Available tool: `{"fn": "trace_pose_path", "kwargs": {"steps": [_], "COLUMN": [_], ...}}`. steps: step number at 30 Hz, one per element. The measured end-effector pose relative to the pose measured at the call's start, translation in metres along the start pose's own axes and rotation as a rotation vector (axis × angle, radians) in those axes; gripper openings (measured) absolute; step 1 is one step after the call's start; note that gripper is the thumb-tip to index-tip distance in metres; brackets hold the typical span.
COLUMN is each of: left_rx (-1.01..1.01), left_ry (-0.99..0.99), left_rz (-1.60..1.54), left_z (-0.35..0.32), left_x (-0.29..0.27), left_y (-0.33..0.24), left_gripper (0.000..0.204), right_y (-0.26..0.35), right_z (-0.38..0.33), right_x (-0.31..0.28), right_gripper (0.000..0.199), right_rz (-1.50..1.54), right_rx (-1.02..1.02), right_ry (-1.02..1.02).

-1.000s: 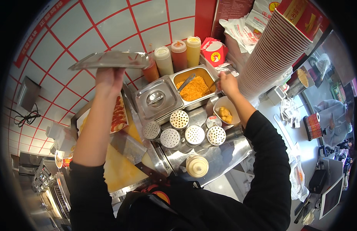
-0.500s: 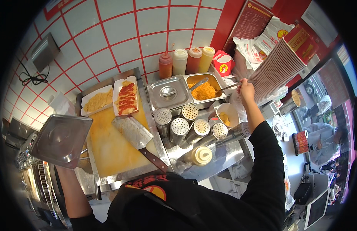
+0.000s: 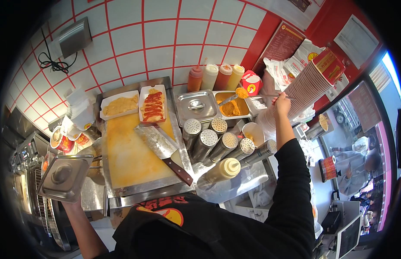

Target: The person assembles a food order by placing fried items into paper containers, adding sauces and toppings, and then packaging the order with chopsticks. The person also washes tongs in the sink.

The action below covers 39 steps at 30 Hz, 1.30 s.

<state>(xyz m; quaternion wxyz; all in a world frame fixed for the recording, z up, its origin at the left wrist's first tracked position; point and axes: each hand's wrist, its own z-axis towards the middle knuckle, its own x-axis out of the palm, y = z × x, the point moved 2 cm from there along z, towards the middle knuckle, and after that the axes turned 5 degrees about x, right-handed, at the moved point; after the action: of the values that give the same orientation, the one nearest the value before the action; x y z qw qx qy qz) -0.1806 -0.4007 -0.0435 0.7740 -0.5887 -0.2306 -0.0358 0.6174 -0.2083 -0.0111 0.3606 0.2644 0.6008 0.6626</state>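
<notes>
My right hand is closed round the thin handle of a spoon. Its bowl carries a heap of orange, crumbly food above a steel pan. More of the orange food lies in that pan, with a second metal utensil resting in it. At the far left, my left hand holds up a steel pan lid, which hides most of its fingers. A neighbouring pan is covered by another lid.
A cleaver lies on the yellowed cutting board, below two paper trays of food, one striped with red sauce. Perforated shakers and a squeeze bottle stand mid-counter. Stacked cups lean at the right.
The right hand has lifted the spoon out of the pan, loaded with orange food. The left hand has tilted the lid and moved it lower. The view has shifted slightly.
</notes>
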Motion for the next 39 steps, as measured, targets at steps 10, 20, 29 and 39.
{"fn": "trace_pose_path", "kwargs": {"steps": [10, 20, 29, 39], "left_rx": [0.023, 0.014, 0.016, 0.023], "left_ry": [-0.085, -0.177, -0.247, -0.264], "left_rz": [0.004, 0.014, 0.035, 0.021], "left_z": [-0.025, -0.055, -0.075, -0.078], "left_x": [-0.017, -0.048, -0.080, -0.096], "left_y": [0.003, 0.012, 0.008, 0.011], "left_gripper": [0.035, 0.036, 0.037, 0.039], "right_y": [0.087, 0.080, 0.082, 0.098], "right_z": [-0.042, -0.155, -0.191, -0.197], "right_x": [0.071, 0.210, 0.261, 0.252], "right_gripper": [0.028, 0.026, 0.030, 0.034], "right_rz": [0.130, 0.110, -0.032, -0.175], "right_rx": [-0.031, 0.105, -0.027, -0.073], "right_ry": [0.236, 0.560, 0.576, 0.624]}}
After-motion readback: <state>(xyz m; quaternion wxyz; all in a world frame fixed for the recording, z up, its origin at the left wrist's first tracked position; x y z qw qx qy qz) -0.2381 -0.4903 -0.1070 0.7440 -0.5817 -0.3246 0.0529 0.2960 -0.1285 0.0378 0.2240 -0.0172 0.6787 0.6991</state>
